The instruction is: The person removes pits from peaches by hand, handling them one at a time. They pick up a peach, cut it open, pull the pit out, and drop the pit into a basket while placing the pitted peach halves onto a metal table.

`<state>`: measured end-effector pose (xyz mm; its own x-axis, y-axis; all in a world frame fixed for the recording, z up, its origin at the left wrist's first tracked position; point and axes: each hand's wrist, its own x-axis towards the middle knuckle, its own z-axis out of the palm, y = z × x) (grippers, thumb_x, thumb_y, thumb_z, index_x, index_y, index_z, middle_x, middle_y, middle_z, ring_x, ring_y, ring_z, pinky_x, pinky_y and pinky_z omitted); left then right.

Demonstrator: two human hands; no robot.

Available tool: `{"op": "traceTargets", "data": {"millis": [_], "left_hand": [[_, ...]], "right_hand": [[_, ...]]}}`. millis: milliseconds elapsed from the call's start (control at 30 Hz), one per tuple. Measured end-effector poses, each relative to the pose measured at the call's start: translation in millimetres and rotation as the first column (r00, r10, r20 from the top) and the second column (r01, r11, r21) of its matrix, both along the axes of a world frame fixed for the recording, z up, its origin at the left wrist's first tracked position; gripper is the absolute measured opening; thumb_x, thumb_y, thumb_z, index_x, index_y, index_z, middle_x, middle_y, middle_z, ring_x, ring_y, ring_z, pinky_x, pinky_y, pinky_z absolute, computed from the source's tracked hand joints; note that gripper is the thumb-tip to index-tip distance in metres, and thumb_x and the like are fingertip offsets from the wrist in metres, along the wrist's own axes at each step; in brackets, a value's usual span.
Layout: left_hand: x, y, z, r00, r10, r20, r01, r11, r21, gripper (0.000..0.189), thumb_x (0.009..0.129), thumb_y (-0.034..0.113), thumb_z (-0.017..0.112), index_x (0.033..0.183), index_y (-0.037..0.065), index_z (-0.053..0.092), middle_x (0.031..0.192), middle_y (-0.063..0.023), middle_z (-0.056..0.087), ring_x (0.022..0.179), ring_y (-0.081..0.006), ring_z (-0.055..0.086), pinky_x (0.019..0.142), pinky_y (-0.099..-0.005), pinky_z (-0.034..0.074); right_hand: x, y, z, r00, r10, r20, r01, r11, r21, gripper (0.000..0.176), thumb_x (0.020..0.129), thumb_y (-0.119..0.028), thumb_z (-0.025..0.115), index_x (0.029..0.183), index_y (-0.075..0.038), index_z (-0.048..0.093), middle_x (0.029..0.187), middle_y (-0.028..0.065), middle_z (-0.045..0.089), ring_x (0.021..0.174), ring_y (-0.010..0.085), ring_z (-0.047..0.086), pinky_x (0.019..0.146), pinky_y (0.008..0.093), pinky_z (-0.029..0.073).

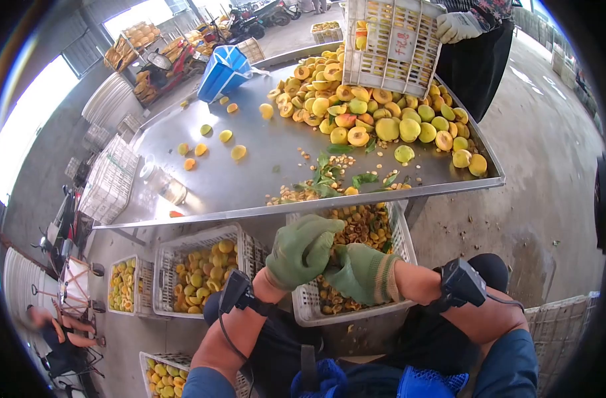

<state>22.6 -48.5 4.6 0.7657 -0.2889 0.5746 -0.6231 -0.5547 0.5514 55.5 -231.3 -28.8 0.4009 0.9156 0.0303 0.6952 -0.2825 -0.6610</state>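
Observation:
My left hand [302, 251], in a green glove, is closed with its fingers curled. My right hand [366, 273], gloved the same way, is closed close beside it, fingertips near the left hand. Anything between them is hidden. Both are over a white plastic crate [404, 244] of brownish-yellow fruit pieces [369, 224]. Beyond it stands a metal table [263, 169] with a heap of yellow-green peaches [386, 126], some halved. Loose pits [293, 194] and green leaves [326, 174] lie near its front edge.
A co-worker's gloved hand [458, 27] grips a tilted white crate [409, 56] above the heap. On the table are a blue-and-white bag [225, 71] and a clear jar [165, 186]. Crates of fruit [207, 275] stand at left. A seated person [61, 338] is farther left.

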Motion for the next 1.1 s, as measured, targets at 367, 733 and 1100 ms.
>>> {"op": "traceTargets", "data": {"millis": [367, 733, 1100], "left_hand": [[-2, -4, 2, 0.97, -0.133, -0.201, 0.091, 0.974, -0.207, 0.036, 0.099, 0.023, 0.059, 0.125, -0.003, 0.064, 0.111, -0.0143, 0.071, 0.1, -0.022, 0.068, 0.083, -0.0357, 0.056], [-16, -3, -4, 0.95, -0.129, -0.283, 0.046, 0.958, -0.282, 0.028, 0.099, 0.011, 0.059, 0.124, -0.002, 0.065, 0.115, -0.0129, 0.07, 0.098, -0.0179, 0.066, 0.089, -0.0342, 0.053], [-25, -8, 3, 0.817, -0.262, -0.514, -0.042, 0.861, -0.506, 0.045, 0.102, 0.037, 0.06, 0.126, -0.001, 0.064, 0.115, -0.0085, 0.07, 0.101, -0.0152, 0.065, 0.091, -0.0322, 0.053]], "right_hand": [[19, -27, 21, 0.671, 0.11, -0.733, -0.039, 0.993, 0.113, 0.015, 0.096, -0.019, 0.059, 0.093, -0.006, 0.067, 0.071, 0.0022, 0.061, 0.057, 0.0141, 0.06, 0.048, 0.0313, 0.048], [20, -31, 48, -0.005, -0.022, -1.0, -0.121, 0.992, -0.021, 0.02, 0.097, -0.027, 0.061, 0.085, -0.011, 0.063, 0.059, -0.0024, 0.051, 0.04, 0.0078, 0.045, 0.035, 0.024, 0.033], [10, -31, 42, -0.146, 0.083, -0.986, -0.1, 0.99, 0.098, 0.018, 0.097, -0.027, 0.063, 0.087, -0.012, 0.062, 0.059, -0.0033, 0.051, 0.038, 0.0072, 0.043, 0.032, 0.024, 0.032]]}}
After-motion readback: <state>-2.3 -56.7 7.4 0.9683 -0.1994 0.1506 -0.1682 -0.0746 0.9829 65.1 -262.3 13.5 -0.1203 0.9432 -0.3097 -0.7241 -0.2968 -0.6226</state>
